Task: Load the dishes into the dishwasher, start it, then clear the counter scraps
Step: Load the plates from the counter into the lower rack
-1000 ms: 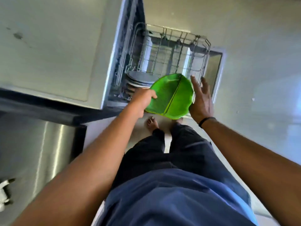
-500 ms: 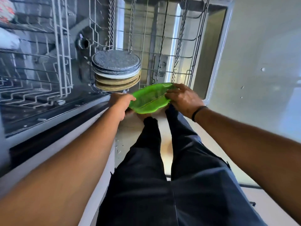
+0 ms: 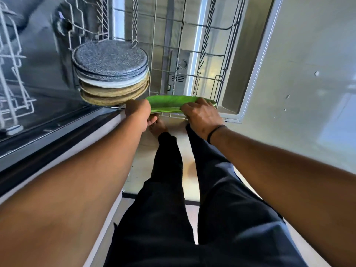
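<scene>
A bright green leaf-shaped plate (image 3: 169, 103) stands on edge at the near end of the pulled-out lower dishwasher rack (image 3: 185, 54). My left hand (image 3: 137, 110) grips its left end and my right hand (image 3: 200, 114) curls over its right end. To the left in the same rack, a row of round plates (image 3: 110, 72) stands on edge: speckled grey ones, a white one, then tan ones.
The open dishwasher door (image 3: 256, 60) lies flat under the rack. The upper rack (image 3: 13, 64) sits inside the tub at far left. My legs and bare feet (image 3: 158, 126) stand at the near end of the door. Pale floor (image 3: 308, 74) spreads right.
I have bent closer to the rack. The green plate has turned from face-up to standing on edge and has gone down into the rack's near end, both hands still on it.
</scene>
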`<state>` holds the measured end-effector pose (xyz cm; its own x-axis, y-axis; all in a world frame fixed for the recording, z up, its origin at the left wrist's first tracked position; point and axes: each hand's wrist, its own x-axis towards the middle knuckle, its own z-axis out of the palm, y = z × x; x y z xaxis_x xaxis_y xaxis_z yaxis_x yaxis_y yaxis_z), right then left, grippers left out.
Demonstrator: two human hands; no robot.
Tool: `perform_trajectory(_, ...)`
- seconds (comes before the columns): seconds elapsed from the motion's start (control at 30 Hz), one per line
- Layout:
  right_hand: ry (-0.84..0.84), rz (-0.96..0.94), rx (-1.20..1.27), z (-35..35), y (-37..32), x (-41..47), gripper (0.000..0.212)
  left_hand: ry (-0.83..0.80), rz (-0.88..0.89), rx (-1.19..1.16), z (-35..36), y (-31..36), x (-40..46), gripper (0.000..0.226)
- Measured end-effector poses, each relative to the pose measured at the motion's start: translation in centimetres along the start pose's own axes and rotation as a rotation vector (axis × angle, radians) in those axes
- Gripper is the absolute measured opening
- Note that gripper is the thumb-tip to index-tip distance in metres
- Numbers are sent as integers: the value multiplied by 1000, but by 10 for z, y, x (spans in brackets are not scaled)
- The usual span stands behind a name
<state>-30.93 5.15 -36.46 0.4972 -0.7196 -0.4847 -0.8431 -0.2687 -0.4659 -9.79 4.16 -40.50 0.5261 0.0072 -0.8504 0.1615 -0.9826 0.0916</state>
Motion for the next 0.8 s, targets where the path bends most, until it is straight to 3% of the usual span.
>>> perform_trajectory(0.2,-20,77,88,11,5,11,17,54,51,-70,15,4,-2,12)
perform_trajectory(0.33,-48,93,135,24,11,17,23,35,42,-72,21,4,4,14)
perform_trajectory(0.5,-54,102,137,35,10,24,22,0,-18,-63,29,-8,24,33)
perform_trajectory(0.67,-58,97,159,36,14,34,20,72,42,-101,34,-1,13,23)
perform_trajectory(0.8,-74,121,157,40,19,43,20,39,31,-139,41,-1,17,22)
